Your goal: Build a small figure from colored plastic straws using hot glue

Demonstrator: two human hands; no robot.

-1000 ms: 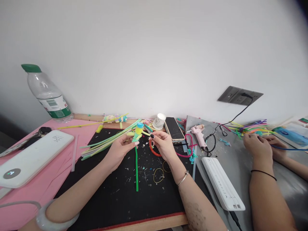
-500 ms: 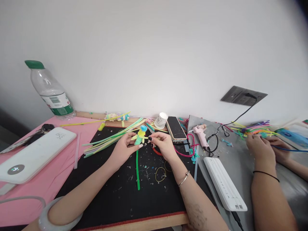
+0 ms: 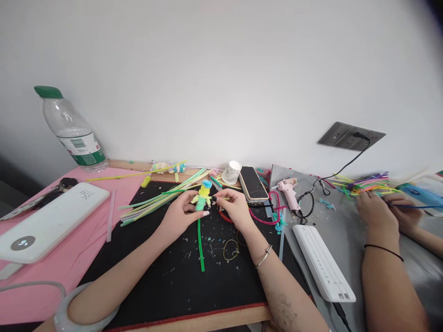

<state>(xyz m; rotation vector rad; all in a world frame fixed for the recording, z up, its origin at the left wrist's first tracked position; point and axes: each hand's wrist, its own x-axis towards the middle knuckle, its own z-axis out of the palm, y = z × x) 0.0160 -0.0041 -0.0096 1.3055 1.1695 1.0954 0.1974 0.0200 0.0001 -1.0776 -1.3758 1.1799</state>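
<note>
Beside the left hand point(image 3: 180, 211), over the black mat point(image 3: 155, 290), a green strand point(image 3: 173, 191) had come into view that I had not seen half a second earlier. From a distance I saw the mat spread beneath both hands. Pale strips point(image 3: 149, 207) fanned across its far left part. Above its middle, the left hand pinched a small figure point(image 3: 202, 199) between thumb and fingers. Also over the mat, the right hand point(image 3: 237, 210) had thumb and fingertips drawn close at the figure's yellow arm; whether they nipped it, I could not tell. The figure was upright, blue-topped, its green stem point(image 3: 200, 244) pointing toward the mat's near edge. A rubber band point(image 3: 224, 255) lay right of the mat's middle.
</note>
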